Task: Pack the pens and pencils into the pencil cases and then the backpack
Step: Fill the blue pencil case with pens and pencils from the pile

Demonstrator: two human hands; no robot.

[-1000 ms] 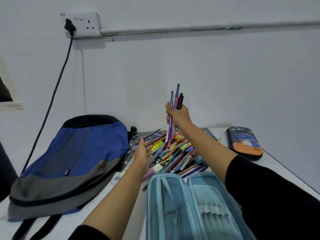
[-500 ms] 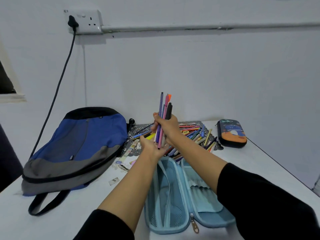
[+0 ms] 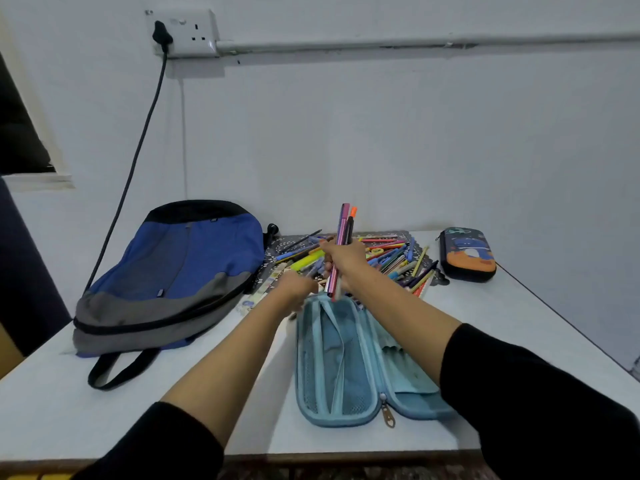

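Observation:
My right hand [image 3: 341,259] grips a bundle of pens [image 3: 343,233] held upright, purple, pink, orange and black, just above the far end of the open light-blue pencil case [image 3: 332,362]. Left of it, my left hand [image 3: 298,289] reaches to the case's far rim under the bundle; it is blurred and I cannot tell whether it holds anything. A heap of loose pens and pencils [image 3: 391,259] lies behind on a dark patterned mat. The blue and grey backpack [image 3: 173,275] lies flat at the left. A second, dark pencil case [image 3: 467,254] with an orange picture lies zipped at the far right.
The white table [image 3: 52,410] meets a white wall at the back, and its right edge runs diagonally past the dark case. A black cable [image 3: 138,150] hangs from a wall socket [image 3: 187,31] down behind the backpack. A backpack strap [image 3: 117,370] loops toward the front.
The camera has pulled back and more of the table shows. My right hand has lowered the pen bundle toward the blue case's far end, and my left hand has come in beside it.

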